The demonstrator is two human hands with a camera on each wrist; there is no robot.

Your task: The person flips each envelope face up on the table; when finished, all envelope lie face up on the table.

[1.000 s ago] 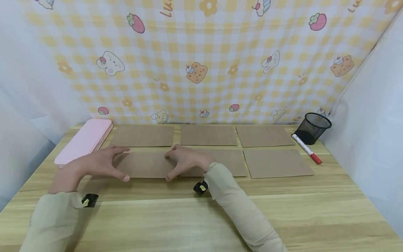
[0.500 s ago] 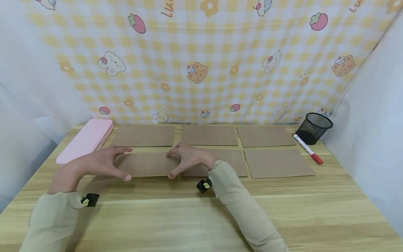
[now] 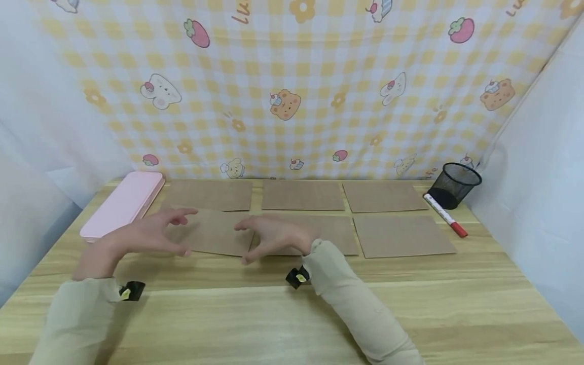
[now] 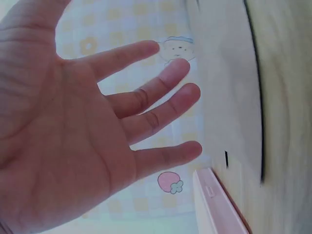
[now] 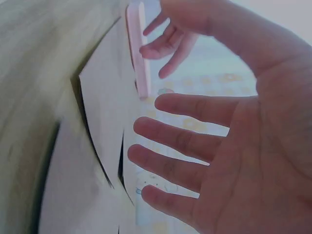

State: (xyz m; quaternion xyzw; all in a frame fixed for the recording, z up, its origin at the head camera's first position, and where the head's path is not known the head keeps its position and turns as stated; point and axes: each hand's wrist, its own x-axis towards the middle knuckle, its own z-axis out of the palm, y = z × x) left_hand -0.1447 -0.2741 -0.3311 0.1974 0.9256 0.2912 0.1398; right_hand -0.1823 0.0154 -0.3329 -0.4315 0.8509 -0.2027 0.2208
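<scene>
Both hands hover over a brown cardboard rectangle (image 3: 216,230), front left in a two-row layout. It lies slightly askew, its top edge close to the back-left cardboard piece (image 3: 207,195). The left hand (image 3: 146,234) is at its left end, fingers spread and nothing in them; the left wrist view shows the bare palm (image 4: 68,141). At its right end is the right hand (image 3: 283,235), partly over the front-middle piece (image 3: 326,233). In the right wrist view the right hand's fingers (image 5: 180,139) are straight and hold nothing, apart from the cardboard.
More cardboard pieces lie to the right: back middle (image 3: 303,195), back right (image 3: 385,196) and front right (image 3: 403,236). A pink case (image 3: 123,205) is at the left. A black mesh pen holder (image 3: 456,185) and a red-capped marker (image 3: 442,213) are at the right. A checked curtain (image 3: 292,76) hangs behind.
The front-left cardboard has gone from lying straight to slightly tilted, its left end farther back. The right hand has shifted slightly right, and the hands now stand free of the cardboard.
</scene>
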